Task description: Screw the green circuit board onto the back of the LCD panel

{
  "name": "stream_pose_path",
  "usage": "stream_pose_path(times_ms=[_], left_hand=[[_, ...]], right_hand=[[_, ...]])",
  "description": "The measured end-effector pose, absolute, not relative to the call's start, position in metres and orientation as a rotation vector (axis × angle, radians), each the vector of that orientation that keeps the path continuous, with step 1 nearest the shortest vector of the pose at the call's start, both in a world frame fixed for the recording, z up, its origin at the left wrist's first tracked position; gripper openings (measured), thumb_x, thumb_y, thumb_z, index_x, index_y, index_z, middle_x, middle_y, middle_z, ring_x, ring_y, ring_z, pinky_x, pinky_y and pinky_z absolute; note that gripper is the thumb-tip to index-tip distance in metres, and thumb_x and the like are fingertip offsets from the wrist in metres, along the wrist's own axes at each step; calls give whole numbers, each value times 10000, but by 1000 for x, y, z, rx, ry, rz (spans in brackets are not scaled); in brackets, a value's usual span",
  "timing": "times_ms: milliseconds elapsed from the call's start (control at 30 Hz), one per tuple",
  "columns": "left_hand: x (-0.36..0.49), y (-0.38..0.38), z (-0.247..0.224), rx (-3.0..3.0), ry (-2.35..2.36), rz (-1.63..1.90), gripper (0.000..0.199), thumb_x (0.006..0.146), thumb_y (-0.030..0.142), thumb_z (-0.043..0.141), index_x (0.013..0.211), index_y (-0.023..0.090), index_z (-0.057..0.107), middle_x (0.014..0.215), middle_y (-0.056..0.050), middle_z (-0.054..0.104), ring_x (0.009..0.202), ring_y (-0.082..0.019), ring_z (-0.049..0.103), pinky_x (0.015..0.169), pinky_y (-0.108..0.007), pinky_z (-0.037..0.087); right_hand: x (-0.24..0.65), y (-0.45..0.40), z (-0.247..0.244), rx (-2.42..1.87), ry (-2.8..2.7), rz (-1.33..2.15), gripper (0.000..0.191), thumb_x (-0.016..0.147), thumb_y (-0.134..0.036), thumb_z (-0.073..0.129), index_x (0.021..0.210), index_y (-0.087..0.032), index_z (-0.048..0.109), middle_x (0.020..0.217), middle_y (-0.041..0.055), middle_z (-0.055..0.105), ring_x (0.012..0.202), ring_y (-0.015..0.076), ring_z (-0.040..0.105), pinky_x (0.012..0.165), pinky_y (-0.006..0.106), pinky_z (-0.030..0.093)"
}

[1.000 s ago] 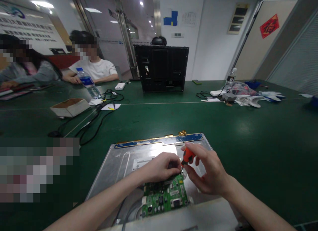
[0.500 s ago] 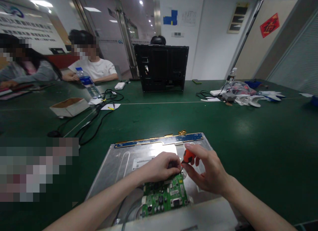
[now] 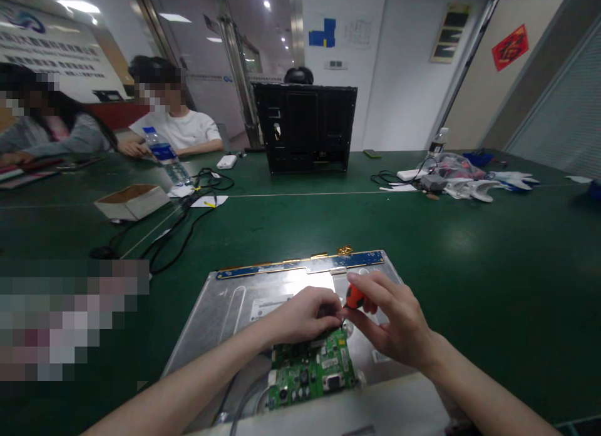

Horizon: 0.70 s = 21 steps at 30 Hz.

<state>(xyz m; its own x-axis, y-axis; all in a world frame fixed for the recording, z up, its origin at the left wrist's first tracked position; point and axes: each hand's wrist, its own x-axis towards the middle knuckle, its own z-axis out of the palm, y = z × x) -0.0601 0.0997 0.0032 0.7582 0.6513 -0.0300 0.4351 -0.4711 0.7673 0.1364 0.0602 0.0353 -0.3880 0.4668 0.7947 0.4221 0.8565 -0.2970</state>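
My right hand (image 3: 397, 317) grips a screwdriver (image 3: 355, 296) by its short orange and black handle, between thumb and fingers. The screwdriver's thin shaft slants down to the upper right corner of a green circuit board (image 3: 312, 372). Right beside that shaft, my left hand (image 3: 307, 314) is closed in a pinch over the board's far edge; what its fingertips hold is hidden. Under both hands lies a flat silver metal panel (image 3: 211, 320), with a blue circuit strip (image 3: 300, 266) along its far edge.
Black cables (image 3: 185, 220) and an open cardboard box (image 3: 132, 202) lie at left, near a tilted water bottle (image 3: 164, 154). A black monitor housing (image 3: 307, 129) stands at the back. Gloves and a plastic bag (image 3: 453, 167) are at right. Two people sit across at left.
The fingers of my right hand have shifted slightly around the screwdriver handle, its thumb now nearer my left fingertips. My left hand and the board stay put.
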Motion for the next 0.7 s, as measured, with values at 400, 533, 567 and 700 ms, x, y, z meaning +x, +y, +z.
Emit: stream_pose_path(times_ms=[400, 533, 567, 700], left_hand=[[-60, 96, 9, 2124, 826, 340, 150, 857, 264, 578, 913, 149, 655, 798, -22, 647, 718, -164, 560, 672, -242, 445], [-60, 97, 9, 2124, 837, 326, 161, 854, 289, 594, 876, 141, 652, 785, -19, 638, 704, -163, 553, 665, -242, 437], [-60, 97, 9, 2130, 834, 326, 160, 855, 287, 592, 876, 141, 653, 786, -18, 637, 706, -163, 551, 665, -242, 435], [-59, 98, 10, 2139, 820, 334, 119, 837, 221, 567, 860, 139, 650, 764, -5, 620, 684, -146, 534, 643, -228, 419]], right_hand=[[135, 58, 34, -598, -1998, 79, 543, 835, -103, 551, 1337, -176, 358, 860, 23, 625, 590, 109, 547, 500, 230, 480], [134, 59, 35, -567, -1982, 91, 479, 850, -185, 593, 1278, -187, 377, 811, 5, 590, 596, 115, 525, 496, 233, 463], [134, 60, 36, -565, -1968, 90, 451, 857, -202, 597, 1256, -190, 387, 788, -3, 576, 594, 115, 519, 494, 231, 455], [136, 63, 42, -597, -1971, 51, 372, 868, -205, 593, 1190, -193, 409, 753, -19, 573, 585, 105, 507, 494, 213, 418]])
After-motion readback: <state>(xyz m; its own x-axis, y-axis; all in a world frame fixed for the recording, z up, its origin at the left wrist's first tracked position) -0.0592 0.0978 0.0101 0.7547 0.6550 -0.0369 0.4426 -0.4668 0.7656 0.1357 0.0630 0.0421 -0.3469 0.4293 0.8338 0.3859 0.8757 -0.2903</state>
